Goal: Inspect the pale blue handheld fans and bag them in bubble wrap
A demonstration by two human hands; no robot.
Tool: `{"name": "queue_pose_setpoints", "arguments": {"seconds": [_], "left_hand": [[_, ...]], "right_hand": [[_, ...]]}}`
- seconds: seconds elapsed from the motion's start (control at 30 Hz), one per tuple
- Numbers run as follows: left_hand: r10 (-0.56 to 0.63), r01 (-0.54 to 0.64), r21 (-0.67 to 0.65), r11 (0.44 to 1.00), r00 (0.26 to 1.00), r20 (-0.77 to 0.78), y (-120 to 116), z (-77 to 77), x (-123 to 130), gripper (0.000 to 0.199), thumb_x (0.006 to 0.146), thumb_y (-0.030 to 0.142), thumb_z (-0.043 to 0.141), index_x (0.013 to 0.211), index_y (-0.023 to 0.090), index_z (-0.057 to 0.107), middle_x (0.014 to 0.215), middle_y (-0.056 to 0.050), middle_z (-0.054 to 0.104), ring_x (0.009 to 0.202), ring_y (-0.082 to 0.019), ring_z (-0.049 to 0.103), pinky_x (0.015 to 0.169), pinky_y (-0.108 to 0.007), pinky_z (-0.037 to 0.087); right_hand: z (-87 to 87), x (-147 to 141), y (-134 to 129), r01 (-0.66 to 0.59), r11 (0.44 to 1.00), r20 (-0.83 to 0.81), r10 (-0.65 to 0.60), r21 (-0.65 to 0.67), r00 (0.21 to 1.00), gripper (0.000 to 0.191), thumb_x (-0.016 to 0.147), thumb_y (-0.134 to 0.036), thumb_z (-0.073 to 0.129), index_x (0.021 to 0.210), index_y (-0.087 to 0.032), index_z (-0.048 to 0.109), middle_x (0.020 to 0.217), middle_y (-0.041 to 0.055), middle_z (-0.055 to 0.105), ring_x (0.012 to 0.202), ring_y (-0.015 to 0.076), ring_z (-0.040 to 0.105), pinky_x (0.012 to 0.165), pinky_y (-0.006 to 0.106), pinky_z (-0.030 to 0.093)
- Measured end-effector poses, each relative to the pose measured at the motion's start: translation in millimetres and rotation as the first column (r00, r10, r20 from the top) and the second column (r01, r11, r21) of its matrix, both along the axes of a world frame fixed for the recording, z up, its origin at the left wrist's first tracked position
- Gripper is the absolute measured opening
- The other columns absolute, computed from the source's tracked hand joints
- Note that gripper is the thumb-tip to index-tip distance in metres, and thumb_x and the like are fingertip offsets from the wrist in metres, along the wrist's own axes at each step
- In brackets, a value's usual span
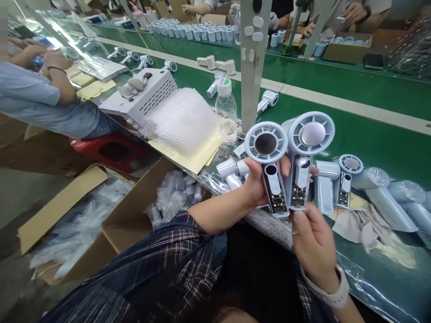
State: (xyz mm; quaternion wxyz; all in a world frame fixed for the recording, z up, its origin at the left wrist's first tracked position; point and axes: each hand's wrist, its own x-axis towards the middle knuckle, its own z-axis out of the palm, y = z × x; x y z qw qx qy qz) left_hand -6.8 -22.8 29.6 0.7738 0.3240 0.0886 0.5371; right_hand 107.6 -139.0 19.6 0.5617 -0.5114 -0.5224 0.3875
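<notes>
My left hand (256, 185) is closed around two light-blue handheld fans held side by side. Both the left fan (278, 190) and the right fan (299, 179) have open handle fronts that show a dark circuit board, and their round heads point upward. At the lower end of the right fan's handle, the fingers of my right hand (314, 242) are pinched together, gripping its base; their tips are partly hidden. Just right of my hands, another fan with an exposed board (344, 190) lies on the green table (363, 134).
More fans (390, 206) and a grey cloth (362, 224) lie at right. A metal post (251, 89), a plastic bottle (226, 112), bubble wrap (185, 119) and a white metal box (141, 96) stand beyond. Below left are cardboard boxes (131, 211) of bagged parts. Other people sit around.
</notes>
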Motion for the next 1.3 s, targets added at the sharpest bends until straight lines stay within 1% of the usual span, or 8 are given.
{"name": "queue_pose_setpoints", "arguments": {"seconds": [0.23,0.33,0.43,0.53,0.63,0.77,0.97,1.3], "left_hand": [[0.046,-0.049,-0.087,0.995,0.998,-0.035,-11,6.8,11,0.084,0.056,0.098,0.081,0.081,0.020,0.059,0.112,-0.014,0.078,0.135,-0.043,0.069,0.108,-0.053,0.063],[0.135,-0.143,-0.092,0.986,0.987,-0.086,-12,10.5,7,0.071,0.067,0.086,0.081,0.087,0.021,0.062,0.119,-0.012,0.077,0.141,-0.041,0.065,0.114,-0.056,0.059],[-0.001,0.025,0.083,0.996,0.959,-0.285,-12,10.1,-7,0.062,0.065,0.074,0.092,0.088,0.021,0.070,0.118,-0.012,0.076,0.143,-0.042,0.063,0.115,-0.055,0.058],[-0.162,0.303,0.200,0.932,0.841,-0.516,-12,1.0,-23,0.061,0.059,0.062,0.103,0.096,0.020,0.077,0.129,-0.014,0.074,0.147,-0.042,0.059,0.116,-0.051,0.056],[-0.132,0.225,0.092,0.970,0.806,-0.577,-11,-14.8,-29,0.061,0.072,0.067,0.095,0.105,0.020,0.076,0.124,-0.013,0.076,0.125,-0.032,0.071,0.107,-0.044,0.059],[-0.244,0.240,-0.069,0.968,0.852,-0.462,-18,-22.7,-20,0.070,0.086,0.083,0.073,0.110,0.018,0.068,0.100,-0.008,0.071,0.088,-0.021,0.070,0.088,-0.039,0.062],[-0.422,0.475,-0.006,0.880,0.775,-0.471,-31,-12.1,-9,0.062,0.073,0.042,0.097,0.113,0.021,0.055,0.096,-0.003,0.066,0.087,-0.018,0.065,0.084,-0.033,0.057],[-0.369,0.482,0.074,0.873,0.753,-0.545,-30,-17.6,-13,0.057,0.081,0.042,0.092,0.110,0.022,0.048,0.097,-0.003,0.068,0.087,-0.020,0.071,0.087,-0.037,0.059]], "right_hand": [[-14.5,29,-6,-0.014,0.995,0.140,0.000,0.098,0.990,0.044,0.109,-0.035,0.062,0.068,-0.022,0.050,0.078,0.0023,0.058,0.104,0.0247,0.070,0.091,0.036,0.055],[-25.5,32,-11,0.102,0.986,0.282,-0.137,0.133,0.950,0.032,0.108,-0.038,0.061,0.081,-0.022,0.061,0.136,0.0127,0.071,0.144,0.0352,0.059,0.120,0.055,0.046],[-30.2,41,-17,0.209,0.971,0.212,-0.229,0.112,0.950,0.034,0.105,-0.045,0.067,0.134,-0.025,0.066,0.177,0.0152,0.042,0.168,0.0389,0.034,0.134,0.068,0.027],[-29.1,54,-25,0.088,0.996,-0.029,-0.088,-0.011,0.996,0.056,0.096,-0.044,0.083,0.145,-0.029,0.064,0.154,0.0163,0.066,0.145,0.0394,0.062,0.123,0.067,0.047],[-24.0,62,-27,0.138,0.987,-0.138,-0.148,-0.078,0.979,0.050,0.088,-0.051,0.091,0.128,-0.028,0.071,0.122,0.0123,0.076,0.107,0.0341,0.076,0.097,0.060,0.065],[-20.0,60,-18,0.182,0.968,-0.377,-0.236,-0.174,0.895,0.048,0.081,-0.054,0.095,0.116,-0.030,0.072,0.103,0.0036,0.070,0.078,0.0202,0.067,0.072,0.041,0.065],[-27.8,56,-24,0.148,0.970,-0.458,-0.222,-0.193,0.861,0.032,0.090,-0.043,0.087,0.117,-0.029,0.074,0.110,0.0043,0.074,0.091,0.0207,0.071,0.075,0.035,0.063],[-38.5,61,-32,0.083,0.977,-0.293,-0.140,-0.197,0.946,0.038,0.097,-0.045,0.081,0.128,-0.031,0.066,0.118,0.0083,0.075,0.094,0.0265,0.074,0.080,0.044,0.066]]}}
